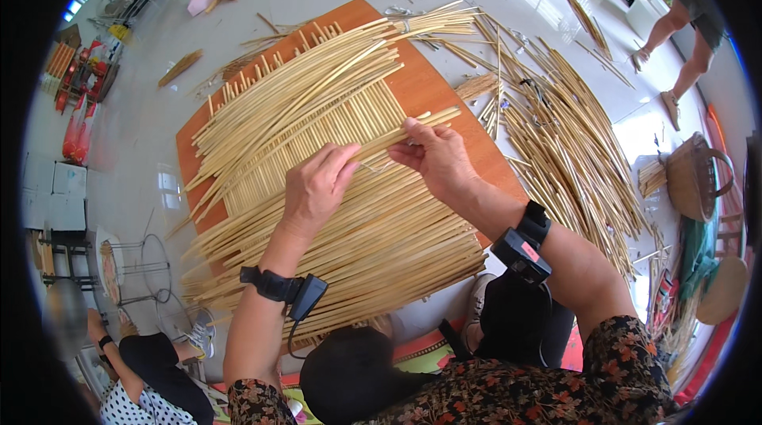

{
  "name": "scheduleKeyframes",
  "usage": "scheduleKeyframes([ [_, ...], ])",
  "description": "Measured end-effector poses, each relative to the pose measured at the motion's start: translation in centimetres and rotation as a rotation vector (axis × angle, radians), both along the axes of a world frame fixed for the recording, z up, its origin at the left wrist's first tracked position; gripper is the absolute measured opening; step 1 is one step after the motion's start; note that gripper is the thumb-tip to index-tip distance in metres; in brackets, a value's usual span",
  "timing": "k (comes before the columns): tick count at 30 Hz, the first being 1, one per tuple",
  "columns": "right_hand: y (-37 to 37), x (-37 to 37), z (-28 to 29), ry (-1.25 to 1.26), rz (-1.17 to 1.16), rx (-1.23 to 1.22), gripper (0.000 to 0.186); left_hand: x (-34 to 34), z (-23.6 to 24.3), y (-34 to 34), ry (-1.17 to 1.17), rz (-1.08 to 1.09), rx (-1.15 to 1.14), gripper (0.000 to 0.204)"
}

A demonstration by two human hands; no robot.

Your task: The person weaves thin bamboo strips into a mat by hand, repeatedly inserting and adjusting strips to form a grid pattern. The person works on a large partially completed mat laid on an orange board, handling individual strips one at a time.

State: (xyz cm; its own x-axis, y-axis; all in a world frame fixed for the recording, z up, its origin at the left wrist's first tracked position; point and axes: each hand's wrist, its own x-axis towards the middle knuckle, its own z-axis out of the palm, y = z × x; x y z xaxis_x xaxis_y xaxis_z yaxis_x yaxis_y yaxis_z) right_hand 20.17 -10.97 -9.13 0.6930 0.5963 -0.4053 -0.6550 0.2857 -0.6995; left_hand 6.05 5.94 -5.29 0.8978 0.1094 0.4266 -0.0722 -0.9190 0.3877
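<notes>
A panel of pale straw-coloured stalks [337, 119] lies on an orange-brown board [432, 80], with more long stalks [341, 242] laid crosswise over its near side and across its far side. My right hand [440, 159] is closed on the right ends of a few stalks [438, 117], thumb and fingers pinching them. My left hand [315, 187] is closed too, its fingertips pressed together beside the same stalks. What it pinches is hidden. A thin strand [367, 168] shows between the hands.
A large heap of loose stalks [571, 147] spreads over the floor to the right. A wicker basket [692, 175] stands at the far right, near another person's legs [690, 52]. Another seated person [151, 373] is at the lower left, by a wire frame [143, 266].
</notes>
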Motion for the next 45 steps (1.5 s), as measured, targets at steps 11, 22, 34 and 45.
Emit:
scheduleKeyframes([
  [11, -1.5, 4.5, -3.4, 0.032, -0.079, 0.075, 0.019, -4.7, -2.1, -0.3, 0.279, 0.051, -0.764, 0.032],
  [22, -2.3, 4.8, -3.4, 0.044, -0.007, -0.014, 0.02, -7.8, -3.8, 5.0, -0.481, 0.262, -1.686, 0.027],
  [34, -2.2, 5.1, -4.2, 0.092, -0.006, -0.059, 0.019, -8.4, -4.1, 5.3, -0.446, 0.315, -1.678, 0.024],
  [45, -2.3, 5.4, -4.4, 0.102, 0.007, -0.069, 0.018, -8.4, -3.5, 4.8, -0.444, 0.362, -1.662, 0.024],
])
